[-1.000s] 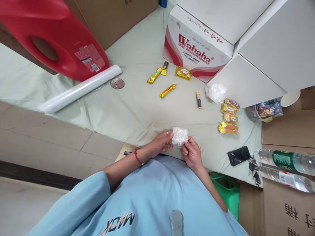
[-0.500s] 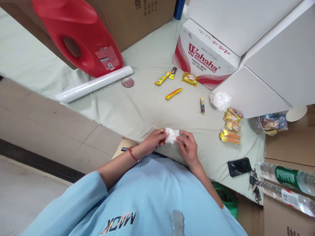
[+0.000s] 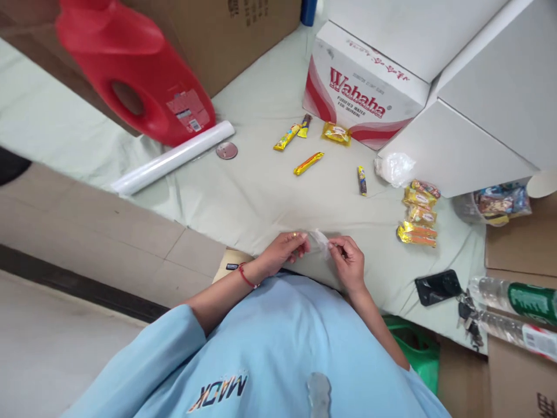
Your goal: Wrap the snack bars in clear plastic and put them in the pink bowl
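One piece of clear plastic [image 3: 321, 239] at the near edge of the cloth [image 3: 261, 197]

The right hand [image 3: 347, 260] has thumb and forefinger clamped on the clear plastic, which spans much of the gap towards the left hand [image 3: 288, 253]. The left hand's fingers are curled, their tips near the other end; the film is thin and blurred there, so I cannot tell whether they grip it. Beyond, a yellow stick packet [image 3: 308, 164] and a small dark-and-yellow packet [image 3: 362, 180] lie apart. A crumpled plastic bundle [image 3: 395, 169] sits just behind a column of wrapped snacks [image 3: 421, 215]. Left of these, a white roll [image 3: 174, 159] lies against a red jug [image 3: 148, 87].
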The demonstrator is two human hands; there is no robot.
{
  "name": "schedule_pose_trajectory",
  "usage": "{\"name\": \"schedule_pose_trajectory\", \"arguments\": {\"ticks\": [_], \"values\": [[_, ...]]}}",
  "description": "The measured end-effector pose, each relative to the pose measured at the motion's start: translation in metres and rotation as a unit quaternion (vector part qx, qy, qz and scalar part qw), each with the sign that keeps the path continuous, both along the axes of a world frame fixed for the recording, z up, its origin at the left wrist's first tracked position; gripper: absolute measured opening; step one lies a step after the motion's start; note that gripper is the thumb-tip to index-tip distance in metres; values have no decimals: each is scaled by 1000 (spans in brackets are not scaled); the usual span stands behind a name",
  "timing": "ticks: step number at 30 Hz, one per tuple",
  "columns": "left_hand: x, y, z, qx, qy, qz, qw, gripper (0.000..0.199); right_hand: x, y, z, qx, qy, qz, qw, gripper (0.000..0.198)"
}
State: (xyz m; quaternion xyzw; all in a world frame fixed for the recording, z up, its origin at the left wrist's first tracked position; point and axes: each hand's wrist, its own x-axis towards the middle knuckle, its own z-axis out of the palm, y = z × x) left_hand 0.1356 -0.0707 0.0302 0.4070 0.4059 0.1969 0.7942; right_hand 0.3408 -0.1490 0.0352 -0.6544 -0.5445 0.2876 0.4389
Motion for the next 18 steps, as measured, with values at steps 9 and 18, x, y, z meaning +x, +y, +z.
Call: {"name": "schedule_pose_trajectory", "arguments": {"ticks": [9,18], "values": [[-13,8,0,11,53,-23,998,44,-35,-9,-14,5,54,-23,998,15],[-33,10,-3,29,25,13,999,28,-21,8,-16,-87,363,-177,911,36]]}}
